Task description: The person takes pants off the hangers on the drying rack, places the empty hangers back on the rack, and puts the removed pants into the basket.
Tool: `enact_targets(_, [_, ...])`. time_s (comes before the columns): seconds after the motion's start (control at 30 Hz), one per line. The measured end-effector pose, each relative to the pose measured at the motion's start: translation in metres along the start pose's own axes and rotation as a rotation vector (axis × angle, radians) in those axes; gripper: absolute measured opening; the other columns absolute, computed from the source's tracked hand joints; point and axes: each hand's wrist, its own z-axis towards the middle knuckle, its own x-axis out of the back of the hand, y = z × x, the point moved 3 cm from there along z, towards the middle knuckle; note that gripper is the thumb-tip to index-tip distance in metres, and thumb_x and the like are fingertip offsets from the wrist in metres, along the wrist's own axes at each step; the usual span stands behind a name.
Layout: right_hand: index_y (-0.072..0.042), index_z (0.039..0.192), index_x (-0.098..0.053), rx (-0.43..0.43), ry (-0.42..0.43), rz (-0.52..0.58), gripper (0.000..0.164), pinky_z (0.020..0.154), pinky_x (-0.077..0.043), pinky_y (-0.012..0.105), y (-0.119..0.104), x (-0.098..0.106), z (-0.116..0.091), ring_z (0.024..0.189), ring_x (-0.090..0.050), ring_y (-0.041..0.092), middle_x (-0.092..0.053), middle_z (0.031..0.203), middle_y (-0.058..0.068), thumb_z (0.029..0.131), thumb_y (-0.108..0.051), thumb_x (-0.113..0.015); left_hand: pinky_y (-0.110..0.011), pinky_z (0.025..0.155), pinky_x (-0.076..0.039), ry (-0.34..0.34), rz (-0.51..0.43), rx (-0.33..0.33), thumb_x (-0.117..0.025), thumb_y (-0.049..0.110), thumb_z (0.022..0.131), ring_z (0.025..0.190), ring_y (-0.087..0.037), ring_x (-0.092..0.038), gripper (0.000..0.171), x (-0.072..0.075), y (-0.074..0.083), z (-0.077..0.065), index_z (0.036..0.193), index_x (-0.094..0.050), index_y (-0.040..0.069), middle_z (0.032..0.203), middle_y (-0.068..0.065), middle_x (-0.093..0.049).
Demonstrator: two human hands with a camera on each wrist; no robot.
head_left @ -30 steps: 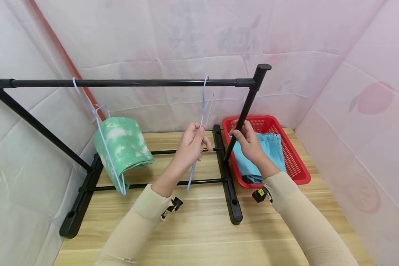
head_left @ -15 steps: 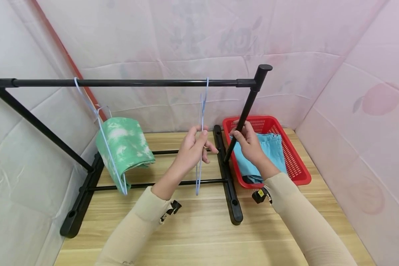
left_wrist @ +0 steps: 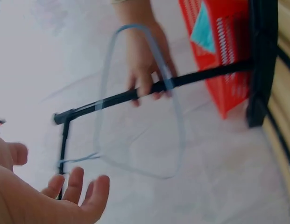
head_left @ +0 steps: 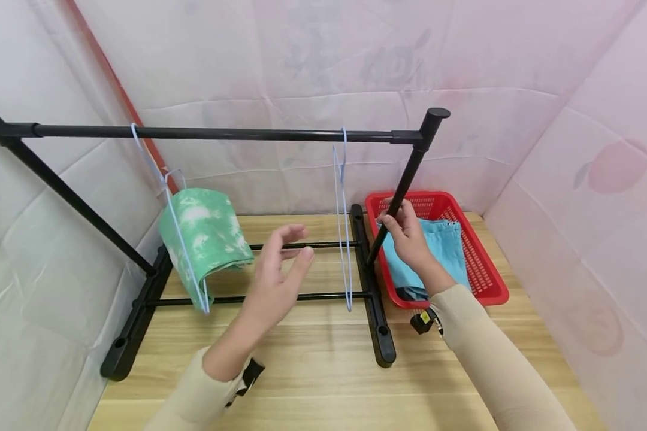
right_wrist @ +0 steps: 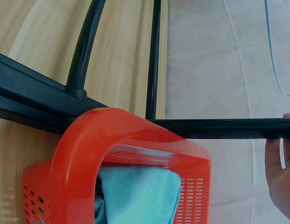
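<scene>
My left hand is in the air left of an unloaded blue wire hanger, fingers loosely bent and holding nothing. In the left wrist view its fingers show apart from the hanger. That hanger hangs by its hook from the top bar of a black clothes rack, near the bar's right end. My right hand grips the rack's right upright post, thumb in front. Toward the rack's left, a second blue hanger carries a folded green and white tie-dyed cloth.
Right of the rack, a red plastic basket holds blue folded fabric. The rack's feet rest on a wooden table. Pale fabric walls enclose the back and both sides.
My left hand has let go of the right-hand hanger and moved left and toward me. The hanger now hangs free, slightly further right. My right hand keeps its grip on the post.
</scene>
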Motion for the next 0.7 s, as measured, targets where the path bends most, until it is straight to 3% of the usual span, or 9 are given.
enact_targets(0.2, [-0.009, 0.138, -0.041, -0.008, 0.01, -0.012, 0.035, 0.096, -0.048, 0.023, 0.02, 0.003, 0.001, 0.105, -0.057, 0.034, -0.057, 0.113, 0.028, 0.105, -0.006, -0.048, -0.024, 0.08, -0.056, 0.123, 0.088, -0.185, -0.062, 0.007, 0.096, 0.097, -0.012, -0.066, 0.029, 0.048, 0.029, -0.019, 0.125, -0.058, 0.004, 0.103, -0.004, -0.07])
enact_targets(0.3, [-0.012, 0.139, -0.041, 0.004, 0.002, -0.017, 0.036, 0.097, -0.048, 0.023, 0.023, 0.003, 0.001, 0.105, -0.057, 0.03, -0.058, 0.113, 0.025, 0.105, -0.009, -0.049, -0.02, 0.076, -0.052, 0.248, 0.148, -0.245, -0.061, 0.0, 0.095, 0.087, -0.009, -0.066, 0.023, 0.076, 0.036, -0.026, 0.117, -0.063, 0.0, 0.092, -0.004, -0.071])
enact_targets(0.37, [-0.012, 0.14, -0.041, 0.02, -0.002, -0.012, 0.036, 0.098, -0.048, 0.023, 0.024, 0.002, 0.001, 0.105, -0.057, 0.03, -0.058, 0.113, 0.025, 0.105, -0.009, -0.049, -0.02, 0.078, -0.049, 0.35, 0.199, -0.259, -0.061, 0.0, 0.094, 0.091, -0.007, -0.064, 0.021, 0.094, 0.037, -0.029, 0.114, -0.065, -0.004, 0.093, -0.002, -0.07])
enact_targets(0.43, [-0.012, 0.14, -0.041, 0.028, -0.004, -0.004, 0.036, 0.098, -0.048, 0.023, 0.023, 0.001, 0.001, 0.106, -0.056, 0.032, -0.057, 0.113, 0.025, 0.105, -0.009, -0.049, -0.022, 0.08, -0.045, 0.443, 0.225, -0.248, -0.062, 0.0, 0.092, 0.097, -0.008, -0.06, 0.021, 0.111, 0.034, -0.031, 0.112, -0.065, -0.008, 0.097, 0.001, -0.068])
enact_targets(0.57, [-0.011, 0.141, -0.04, 0.018, 0.001, -0.005, 0.038, 0.097, -0.048, 0.022, 0.024, -0.002, 0.001, 0.107, -0.055, 0.038, -0.057, 0.114, 0.028, 0.104, -0.006, -0.049, -0.023, 0.084, -0.04, 0.59, 0.231, -0.13, -0.06, 0.002, 0.093, 0.105, -0.011, -0.054, 0.026, 0.144, 0.021, -0.033, 0.117, -0.062, -0.01, 0.107, 0.008, -0.062])
enact_targets(0.7, [-0.006, 0.141, -0.038, -0.016, 0.001, -0.019, 0.039, 0.095, -0.047, 0.019, 0.018, -0.005, -0.001, 0.109, -0.054, 0.044, -0.056, 0.116, 0.031, 0.104, -0.002, -0.048, -0.019, 0.08, -0.039, 0.621, 0.227, 0.003, -0.058, 0.004, 0.097, 0.106, -0.012, -0.053, 0.03, 0.168, 0.005, -0.038, 0.126, -0.057, -0.001, 0.111, 0.007, -0.058])
